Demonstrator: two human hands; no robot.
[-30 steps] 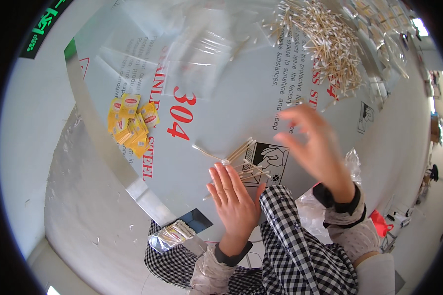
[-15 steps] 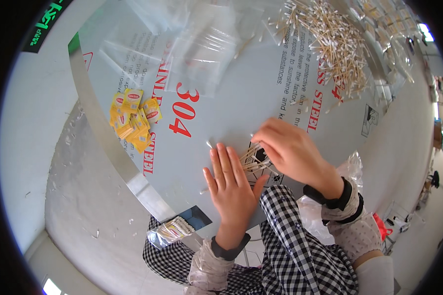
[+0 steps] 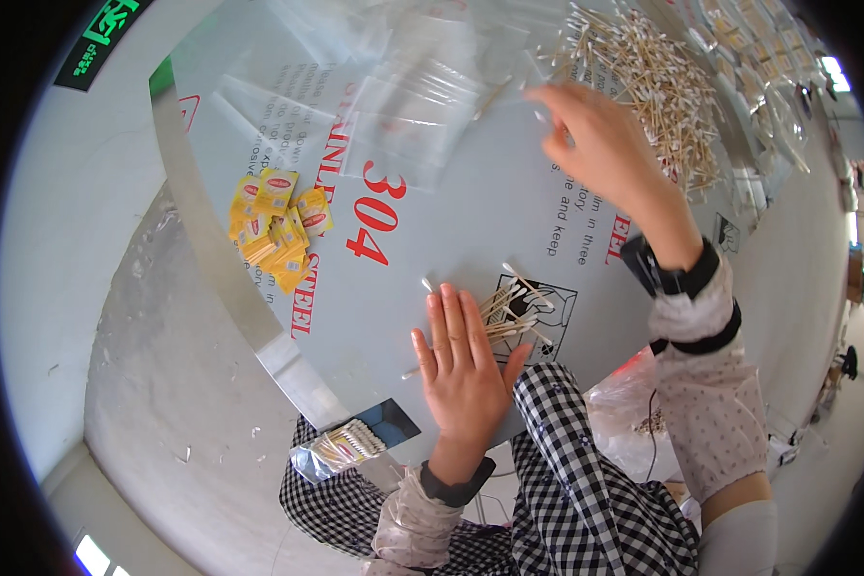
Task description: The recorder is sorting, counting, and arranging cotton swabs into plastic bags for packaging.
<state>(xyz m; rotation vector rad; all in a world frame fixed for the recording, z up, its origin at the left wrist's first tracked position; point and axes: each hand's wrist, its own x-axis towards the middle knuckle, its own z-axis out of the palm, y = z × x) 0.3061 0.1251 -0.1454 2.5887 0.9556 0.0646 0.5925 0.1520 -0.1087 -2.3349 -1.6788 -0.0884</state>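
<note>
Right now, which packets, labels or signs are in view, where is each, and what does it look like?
Yellow sachets: heap near table's left edge, small squares with red ovals.
Clear bags: flat, transparent, at table's far side.
Bagged swabs: clear packet on the lap.
Table film: pale sheet, red and grey print.
Green sign: upper left, white markings.

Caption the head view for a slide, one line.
Left hand flat beside a small bunch of wooden cotton swabs on the steel table; right hand reaches toward the large swab pile.
</note>
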